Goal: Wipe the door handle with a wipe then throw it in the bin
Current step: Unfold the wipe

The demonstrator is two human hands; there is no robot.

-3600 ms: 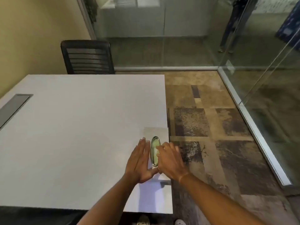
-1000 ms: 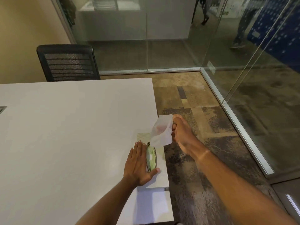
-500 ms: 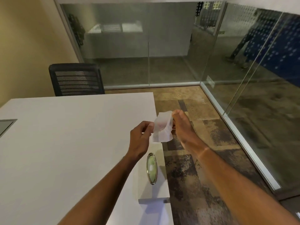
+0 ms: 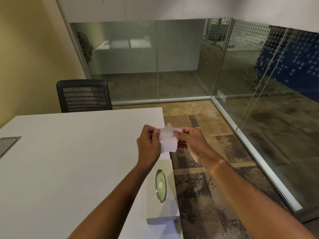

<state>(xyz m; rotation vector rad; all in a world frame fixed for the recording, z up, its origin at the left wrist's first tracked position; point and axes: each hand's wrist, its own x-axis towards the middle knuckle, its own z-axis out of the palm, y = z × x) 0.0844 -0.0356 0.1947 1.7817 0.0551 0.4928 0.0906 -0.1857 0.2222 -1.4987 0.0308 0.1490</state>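
A white wipe (image 4: pixel 168 141) is stretched between both hands above the table's right edge. My left hand (image 4: pixel 148 146) pinches its left side and my right hand (image 4: pixel 193 141) pinches its right side. Below them on the table lies the pale wipe pack (image 4: pixel 162 200) with its oval green lid (image 4: pixel 160 185), untouched by either hand. No door handle or bin is in view.
The white table (image 4: pixel 69 161) fills the left, with a grey cable hatch (image 4: pixel 6 145) at its left edge. A black mesh chair (image 4: pixel 83 95) stands behind it. Glass walls (image 4: pixel 241 75) enclose the patterned carpet floor (image 4: pixel 215 187) at the right.
My right hand pulled a wipe out of the pack. My left hand then left the pack and rose to grip the wipe. The view has tilted upward.
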